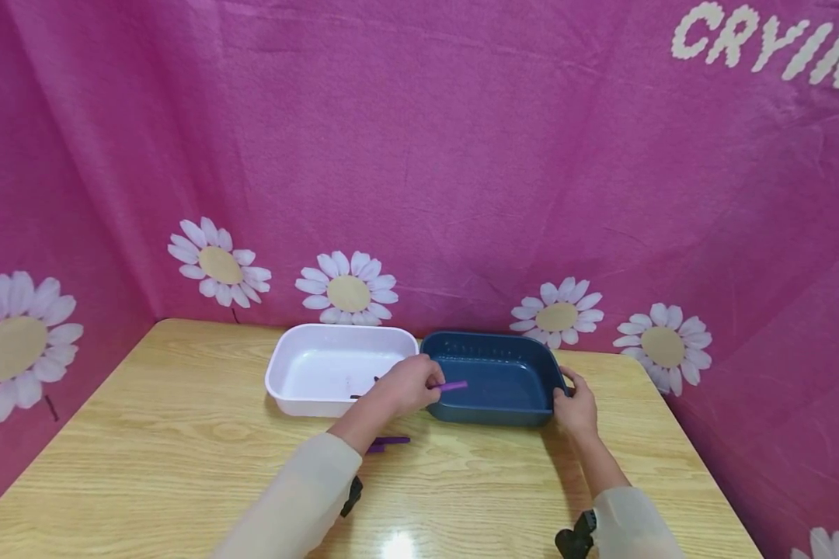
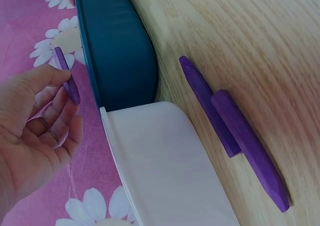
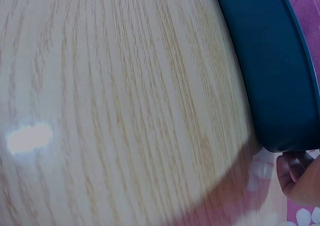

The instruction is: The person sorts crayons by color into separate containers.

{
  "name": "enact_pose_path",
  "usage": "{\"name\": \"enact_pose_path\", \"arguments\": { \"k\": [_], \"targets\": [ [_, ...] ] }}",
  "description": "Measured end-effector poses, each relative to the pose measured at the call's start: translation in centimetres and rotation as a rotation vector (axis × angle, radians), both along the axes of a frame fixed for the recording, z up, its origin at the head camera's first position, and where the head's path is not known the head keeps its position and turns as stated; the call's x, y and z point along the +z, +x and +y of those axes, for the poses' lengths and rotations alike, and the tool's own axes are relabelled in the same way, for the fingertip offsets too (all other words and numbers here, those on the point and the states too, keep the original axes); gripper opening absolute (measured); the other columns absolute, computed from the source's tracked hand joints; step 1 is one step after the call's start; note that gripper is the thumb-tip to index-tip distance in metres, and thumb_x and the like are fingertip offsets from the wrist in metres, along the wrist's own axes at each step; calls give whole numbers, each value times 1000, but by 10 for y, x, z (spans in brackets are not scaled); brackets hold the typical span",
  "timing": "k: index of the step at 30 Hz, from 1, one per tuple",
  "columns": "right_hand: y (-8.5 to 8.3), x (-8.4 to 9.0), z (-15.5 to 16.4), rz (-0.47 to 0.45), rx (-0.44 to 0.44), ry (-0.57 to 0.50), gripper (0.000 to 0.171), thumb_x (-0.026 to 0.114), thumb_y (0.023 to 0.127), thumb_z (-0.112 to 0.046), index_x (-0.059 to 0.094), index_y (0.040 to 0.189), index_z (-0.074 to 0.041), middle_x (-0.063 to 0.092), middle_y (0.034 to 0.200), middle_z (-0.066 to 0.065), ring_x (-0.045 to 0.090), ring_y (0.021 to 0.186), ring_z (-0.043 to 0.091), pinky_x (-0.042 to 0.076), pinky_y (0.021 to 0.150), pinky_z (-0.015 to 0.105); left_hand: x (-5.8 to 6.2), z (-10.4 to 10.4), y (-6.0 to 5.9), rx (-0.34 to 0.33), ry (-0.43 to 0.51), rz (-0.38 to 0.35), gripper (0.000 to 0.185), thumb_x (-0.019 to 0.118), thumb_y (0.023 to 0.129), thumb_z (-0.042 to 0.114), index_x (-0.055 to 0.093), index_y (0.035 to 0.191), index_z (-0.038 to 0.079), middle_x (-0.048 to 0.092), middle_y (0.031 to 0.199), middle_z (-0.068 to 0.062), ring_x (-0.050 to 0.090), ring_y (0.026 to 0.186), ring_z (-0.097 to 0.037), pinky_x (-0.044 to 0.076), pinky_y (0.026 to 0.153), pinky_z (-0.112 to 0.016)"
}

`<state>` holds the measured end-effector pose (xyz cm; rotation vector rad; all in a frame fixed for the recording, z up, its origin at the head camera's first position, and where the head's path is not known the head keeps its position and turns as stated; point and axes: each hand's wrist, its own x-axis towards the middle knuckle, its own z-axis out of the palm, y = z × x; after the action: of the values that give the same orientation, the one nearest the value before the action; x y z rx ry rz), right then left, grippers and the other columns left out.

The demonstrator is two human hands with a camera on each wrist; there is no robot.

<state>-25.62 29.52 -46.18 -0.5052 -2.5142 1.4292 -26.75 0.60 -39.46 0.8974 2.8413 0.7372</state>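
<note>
My left hand (image 1: 409, 382) pinches a purple crayon (image 1: 453, 386) between thumb and fingers. It is above the near left corner of the dark blue basin (image 1: 492, 417), beside the white basin (image 1: 308, 407). In the left wrist view the held crayon (image 2: 66, 76) tilts, clear of both rims. My right hand (image 1: 577, 407) grips the blue basin's right end, thumb at the rim; the right wrist view shows its curled fingers (image 3: 285, 173) against the outside. Two more purple crayons (image 2: 255, 151) lie overlapping on the table in front of the white basin.
Small dark sticks (image 1: 355, 397) show inside the white basin, partly hidden by my left arm. Both basins stand side by side on a wooden table (image 1: 182, 435). A pink cloth (image 1: 419, 155) printed with daisies hangs behind and along the sides.
</note>
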Motion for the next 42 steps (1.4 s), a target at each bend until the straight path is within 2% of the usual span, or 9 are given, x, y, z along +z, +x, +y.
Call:
{"name": "enact_pose_path", "arguments": {
  "k": [7, 14, 23, 35, 42],
  "targets": [
    [1, 0, 1, -8, 7, -15, 48, 37, 93, -5, 35, 141, -2, 43, 133, 33, 46, 120, 41, 41, 96, 50, -2, 7, -4, 29, -14, -38, 15, 64, 85, 15, 69, 98, 8, 61, 88, -2, 56, 80, -14, 47, 77, -26],
    [2, -1, -1, -6, 12, -21, 48, 37, 93, -5, 36, 141, -2, 43, 134, 32, 46, 120, 40, 41, 97, 50, -8, 12, -8, 9, -9, -12, 14, 64, 85, 14, 71, 96, 9, 64, 86, -2, 56, 81, -13, 47, 76, -24],
    [0, 0, -3, 13, 1, -2, 46, 39, 93, -3, 38, 139, -1, 45, 131, 34, 48, 118, 41, 41, 97, 51, -14, 16, -11, 32, -2, -21, 16, 63, 87, 16, 69, 99, 8, 61, 91, -4, 58, 83, -15, 48, 79, -26],
    [2, 2, -1, -2, -4, 8, 47, 39, 93, -4, 37, 140, -2, 46, 130, 33, 48, 119, 41, 42, 96, 50, -15, 25, -11, 73, -79, -16, 18, 62, 88, 21, 70, 102, 14, 62, 92, 2, 59, 88, -14, 44, 88, -37],
    [1, 2, 0, -1, -4, 6, 47, 39, 93, -5, 37, 140, -3, 46, 130, 33, 47, 119, 41, 41, 96, 50, -13, 30, -8, 70, -152, 30, 16, 63, 86, 22, 70, 100, 16, 63, 95, 2, 59, 95, -15, 42, 90, -44]
  ]
}}
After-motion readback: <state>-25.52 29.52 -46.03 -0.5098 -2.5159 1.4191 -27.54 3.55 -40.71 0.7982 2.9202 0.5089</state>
